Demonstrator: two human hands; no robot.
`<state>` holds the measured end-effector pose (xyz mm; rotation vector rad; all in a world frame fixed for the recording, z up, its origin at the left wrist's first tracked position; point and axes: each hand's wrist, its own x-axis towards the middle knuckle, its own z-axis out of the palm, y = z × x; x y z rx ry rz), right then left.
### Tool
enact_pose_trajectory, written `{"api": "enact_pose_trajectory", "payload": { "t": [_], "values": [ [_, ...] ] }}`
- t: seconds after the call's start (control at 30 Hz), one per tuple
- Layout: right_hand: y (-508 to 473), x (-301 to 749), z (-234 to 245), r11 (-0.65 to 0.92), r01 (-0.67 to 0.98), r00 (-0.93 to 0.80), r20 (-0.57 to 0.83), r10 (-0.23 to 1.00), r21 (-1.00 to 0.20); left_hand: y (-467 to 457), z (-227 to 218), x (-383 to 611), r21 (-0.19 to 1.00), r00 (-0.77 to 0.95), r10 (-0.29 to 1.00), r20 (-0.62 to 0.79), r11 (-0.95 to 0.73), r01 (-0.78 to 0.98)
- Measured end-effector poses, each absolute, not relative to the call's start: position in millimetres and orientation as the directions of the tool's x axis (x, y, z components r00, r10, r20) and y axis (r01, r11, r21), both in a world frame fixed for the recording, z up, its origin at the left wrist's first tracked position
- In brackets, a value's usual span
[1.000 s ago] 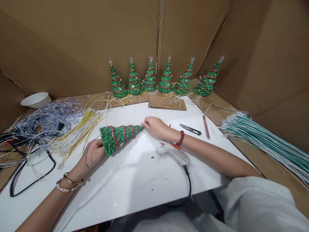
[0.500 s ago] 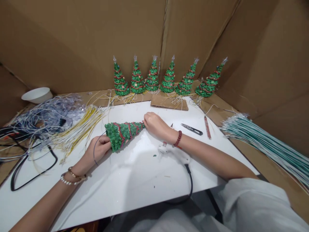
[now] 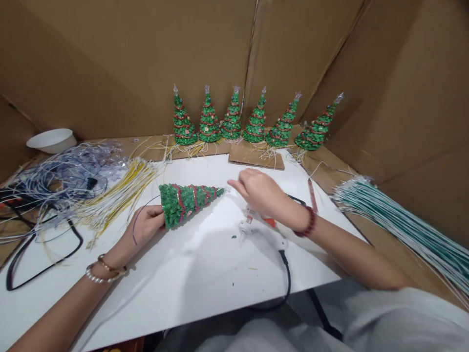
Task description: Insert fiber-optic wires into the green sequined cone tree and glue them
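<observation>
Green cone tree [image 3: 188,204], base in left grip [image 3: 144,225]

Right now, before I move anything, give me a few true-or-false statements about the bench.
The left hand holds a green sequined cone tree. True.
The right hand grips that tree's tip. False: it is raised, apart from the tree, above the white board.
Six similar trees stand in a row at the back. True.
The glue gun is in the left hand. False: it lies on the white board, near the right hand.
A white bowl sits at the far left, beyond the tangled wires. True.
</observation>
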<state>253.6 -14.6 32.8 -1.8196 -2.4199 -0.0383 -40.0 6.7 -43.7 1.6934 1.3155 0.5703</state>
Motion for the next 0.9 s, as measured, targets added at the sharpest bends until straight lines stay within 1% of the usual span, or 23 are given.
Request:
{"api": "enact_pose_trajectory", "payload": {
  "t": [0.07, 0.13, 0.17, 0.27, 0.33, 0.4, 0.47, 0.53, 0.57, 0.6, 0.67, 0.73, 0.9],
  "values": [
    [-45.3, 266.7, 36.9, 0.253, 0.965, -0.254, 0.008, 0.967, 0.067, 8.3, -46.1, -40.7, 0.858, 0.33, 0.93, -0.165, -0.03, 0.512],
    [-73.9, 277.6, 29.5, 0.275, 0.952, -0.272, -0.039, 0.962, 0.136, 9.0, -46.5, -39.8, 0.86, 0.323, 0.93, -0.178, -0.012, 0.509],
    [-85.1, 281.9, 23.1, 0.284, 0.946, -0.281, -0.044, 0.959, 0.154, 9.0, -45.9, -39.1, 0.859, 0.316, 0.93, -0.185, -0.004, 0.512],
    [-101.9, 290.8, 5.4, 0.315, 0.938, -0.309, -0.06, 0.949, 0.145, 7.8, -42.3, -36.9, 0.859, 0.311, 0.931, -0.192, 0.007, 0.512],
    [-101.2, 294.7, 1.6, 0.334, 0.934, -0.332, -0.043, 0.942, 0.128, 6.8, -40.3, -36.3, 0.867, 0.324, 0.928, -0.185, -0.001, 0.498],
    [-95.5, 297.6, 5.0, 0.343, 0.937, -0.345, 0.021, 0.938, 0.06, 6.1, -39.7, -36.5, 0.875, 0.333, 0.926, -0.179, -0.005, 0.484],
    [-87.7, 298.8, 11.3, 0.361, 0.927, -0.35, 0.113, 0.93, -0.099, 6.1, -40.7, -37.2, 0.881, 0.337, 0.925, -0.176, -0.005, 0.473],
    [-79.8, 297.9, 15.3, 0.413, 0.868, -0.367, 0.205, 0.907, -0.276, 6.3, -42.3, -37.6, 0.882, 0.34, 0.923, -0.18, -0.002, 0.472],
    [-76.3, 296.7, 15.3, 0.448, 0.828, -0.381, 0.249, 0.891, -0.337, 6.3, -42.8, -37.5, 0.88, 0.339, 0.923, -0.181, -0.001, 0.474],
    [-73.2, 295.1, 13.8, 0.483, 0.793, -0.394, 0.291, 0.872, -0.373, 6.2, -43.0, -36.9, 0.878, 0.335, 0.925, -0.18, -0.002, 0.479],
    [-68.9, 291.9, 7.0, 0.54, 0.747, -0.421, 0.352, 0.836, -0.388, 5.6, -41.6, -34.6, 0.873, 0.321, 0.933, -0.166, -0.013, 0.487],
    [-67.2, 289.4, -2.2, 0.568, 0.743, -0.444, 0.375, 0.814, -0.353, 4.3, -38.0, -31.1, 0.865, 0.297, 0.944, -0.143, -0.027, 0.501],
    [-68.2, 288.4, -16.6, 0.578, 0.782, -0.492, 0.338, 0.803, -0.234, 1.6, -28.9, -25.2, 0.821, 0.275, 0.958, -0.081, -0.092, 0.563]
  ]
}}
